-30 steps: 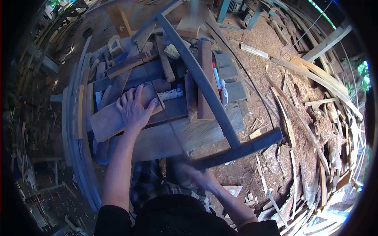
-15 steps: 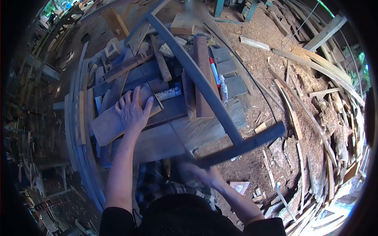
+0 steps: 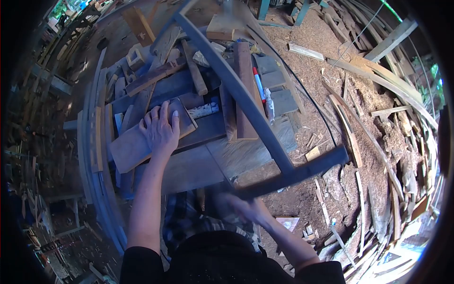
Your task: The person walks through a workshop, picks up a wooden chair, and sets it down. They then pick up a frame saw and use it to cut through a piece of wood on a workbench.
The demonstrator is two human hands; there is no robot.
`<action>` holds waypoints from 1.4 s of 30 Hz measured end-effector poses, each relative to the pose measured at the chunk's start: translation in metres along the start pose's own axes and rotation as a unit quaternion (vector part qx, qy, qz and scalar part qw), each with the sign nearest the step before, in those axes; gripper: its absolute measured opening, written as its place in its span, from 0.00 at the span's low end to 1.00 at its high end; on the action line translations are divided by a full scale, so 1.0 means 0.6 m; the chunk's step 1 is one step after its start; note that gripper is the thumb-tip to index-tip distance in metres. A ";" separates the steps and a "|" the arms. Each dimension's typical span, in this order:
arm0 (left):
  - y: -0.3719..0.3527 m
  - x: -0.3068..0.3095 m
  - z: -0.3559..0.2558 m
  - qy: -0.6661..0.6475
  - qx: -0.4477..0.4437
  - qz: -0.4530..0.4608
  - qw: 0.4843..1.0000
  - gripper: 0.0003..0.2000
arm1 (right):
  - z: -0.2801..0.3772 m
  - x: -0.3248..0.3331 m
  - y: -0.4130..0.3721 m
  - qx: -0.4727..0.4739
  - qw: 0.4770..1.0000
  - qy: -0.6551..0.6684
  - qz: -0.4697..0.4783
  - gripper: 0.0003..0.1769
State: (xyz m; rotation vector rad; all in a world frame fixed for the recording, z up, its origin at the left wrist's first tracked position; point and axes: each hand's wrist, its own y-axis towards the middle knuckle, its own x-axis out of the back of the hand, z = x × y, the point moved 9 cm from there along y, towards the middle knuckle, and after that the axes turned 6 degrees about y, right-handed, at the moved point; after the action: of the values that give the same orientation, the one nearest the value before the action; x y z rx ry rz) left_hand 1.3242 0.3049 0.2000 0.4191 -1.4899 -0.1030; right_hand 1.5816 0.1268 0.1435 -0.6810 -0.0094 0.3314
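Note:
My left hand (image 3: pixel 162 128) lies with spread fingers on a flat wooden board (image 3: pixel 130 150), pressing on its top near the right end. A large wooden frame saw (image 3: pixel 236 90) stretches across the view, from the top centre down to its crossbar at the lower right. My right hand (image 3: pixel 243 208) is closed around the lower left end of the saw's frame, blurred by motion. The thin blade runs by the board's right end, partly hidden and hard to make out.
Wooden blocks (image 3: pixel 246 94), a mallet-like stick (image 3: pixel 194 68) and a red and white marker (image 3: pixel 258 85) lie on the workbench (image 3: pixel 189 170). Long strips stand along its left side. Offcuts and sawdust (image 3: pixel 309 85) cover the ground at right.
The saw's crossbar has shifted slightly right. My left hand stays on the board, its fingers slightly shifted. My right hand has barely moved.

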 end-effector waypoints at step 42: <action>-0.001 0.007 0.000 -0.006 -0.013 -0.018 1.000 0.22 | 0.085 -0.052 0.109 0.025 0.996 0.090 0.017 0.18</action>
State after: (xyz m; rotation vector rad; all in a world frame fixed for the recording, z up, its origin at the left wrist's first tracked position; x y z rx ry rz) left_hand 1.3246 0.3029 0.2041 0.4250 -1.4920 -0.1551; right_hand 1.5265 0.1962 0.1457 -0.6604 0.1811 0.3021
